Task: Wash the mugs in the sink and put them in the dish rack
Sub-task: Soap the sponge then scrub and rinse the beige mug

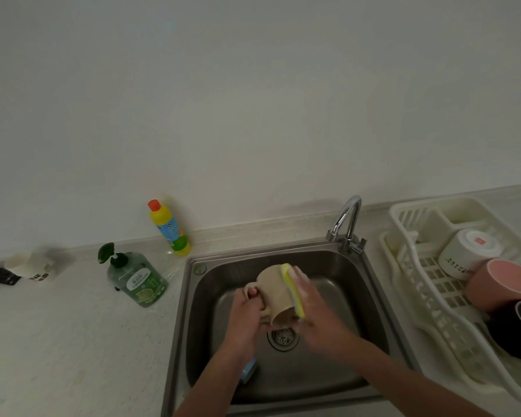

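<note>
Beige mug (275, 296): held on its side above the steel sink (370, 299), over the drain strainer (283, 337), mouth toward the camera. Left hand (247, 317): fingers curled through and round the mug's handle. Right hand (313, 308): fingers fairly straight, pressing a yellow sponge (294, 291) flat against the mug's outer wall. Blue item (248, 370): on the sink floor, mostly hidden under the left forearm; kind cannot be told. Chrome tap (348, 224): at the sink's back right corner. Dish rack (415, 284), white, right of sink: holds a white mug (463, 254), a pink mug (500, 285) and a black mug (518, 332), close together. Counter left of sink: green pump bottle (136, 281); yellow bottle with red cap (169, 228) against the wall.
</note>
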`<state>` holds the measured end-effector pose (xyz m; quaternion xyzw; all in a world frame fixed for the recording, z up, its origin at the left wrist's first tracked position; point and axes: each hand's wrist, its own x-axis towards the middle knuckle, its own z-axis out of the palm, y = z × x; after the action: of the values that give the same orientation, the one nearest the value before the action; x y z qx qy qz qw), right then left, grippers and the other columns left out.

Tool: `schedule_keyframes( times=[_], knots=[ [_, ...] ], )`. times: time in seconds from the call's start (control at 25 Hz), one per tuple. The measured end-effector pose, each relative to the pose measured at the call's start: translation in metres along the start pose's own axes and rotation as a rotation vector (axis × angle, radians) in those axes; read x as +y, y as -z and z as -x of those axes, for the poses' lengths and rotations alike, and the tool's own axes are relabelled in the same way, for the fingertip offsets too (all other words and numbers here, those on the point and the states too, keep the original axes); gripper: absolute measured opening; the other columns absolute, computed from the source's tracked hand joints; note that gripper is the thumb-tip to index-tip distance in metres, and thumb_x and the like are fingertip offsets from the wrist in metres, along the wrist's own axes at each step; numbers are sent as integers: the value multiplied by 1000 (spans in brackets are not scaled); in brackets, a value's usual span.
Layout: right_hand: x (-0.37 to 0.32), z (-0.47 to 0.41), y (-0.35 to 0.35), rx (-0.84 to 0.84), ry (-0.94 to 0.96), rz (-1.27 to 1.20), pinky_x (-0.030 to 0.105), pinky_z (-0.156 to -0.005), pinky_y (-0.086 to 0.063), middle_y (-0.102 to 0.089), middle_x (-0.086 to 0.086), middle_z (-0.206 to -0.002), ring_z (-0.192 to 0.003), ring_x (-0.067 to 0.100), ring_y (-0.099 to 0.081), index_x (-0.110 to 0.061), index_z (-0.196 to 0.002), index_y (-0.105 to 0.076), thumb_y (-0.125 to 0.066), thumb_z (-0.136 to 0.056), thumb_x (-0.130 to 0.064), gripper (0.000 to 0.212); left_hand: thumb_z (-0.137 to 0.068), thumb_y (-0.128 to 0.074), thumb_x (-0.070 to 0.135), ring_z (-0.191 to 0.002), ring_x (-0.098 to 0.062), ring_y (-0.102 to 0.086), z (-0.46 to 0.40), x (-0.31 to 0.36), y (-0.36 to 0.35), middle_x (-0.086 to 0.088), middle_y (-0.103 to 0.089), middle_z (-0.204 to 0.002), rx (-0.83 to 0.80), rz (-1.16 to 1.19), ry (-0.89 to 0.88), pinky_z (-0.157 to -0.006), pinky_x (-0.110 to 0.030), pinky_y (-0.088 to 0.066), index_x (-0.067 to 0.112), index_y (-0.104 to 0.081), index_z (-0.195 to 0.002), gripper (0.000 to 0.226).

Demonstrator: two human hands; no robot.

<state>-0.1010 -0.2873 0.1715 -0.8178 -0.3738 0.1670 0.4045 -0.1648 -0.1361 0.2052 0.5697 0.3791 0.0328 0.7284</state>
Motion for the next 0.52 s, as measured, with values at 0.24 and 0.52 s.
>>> schedule_keyframes(
  times=[0.24, 0.52],
  knots=[
    [-2, -18, 6, -84, 14, 287, 36, -124, -8, 17, -10, -162, -150, 16, 17, -28, -157, 4, -75, -81, -36, 109, -101, -46, 9, -84, -22, -64, 3, -7, -2, -13, -63, -100, -111, -140, -33, -59, -30, -56, 10, -53, -107, 9],
    [0, -6, -2, 37, -117, -92, 41, -119, -29, -2, -6, -164, -151, 17, -10, -31, -154, 0, -65, -91, -15, 92, -99, -43, 2, -93, -28, -66, -1, -4, -4, -17, -61, -109, -2, 20, -22, -57, -34, -58, 8, -51, -115, 19]
  ],
)
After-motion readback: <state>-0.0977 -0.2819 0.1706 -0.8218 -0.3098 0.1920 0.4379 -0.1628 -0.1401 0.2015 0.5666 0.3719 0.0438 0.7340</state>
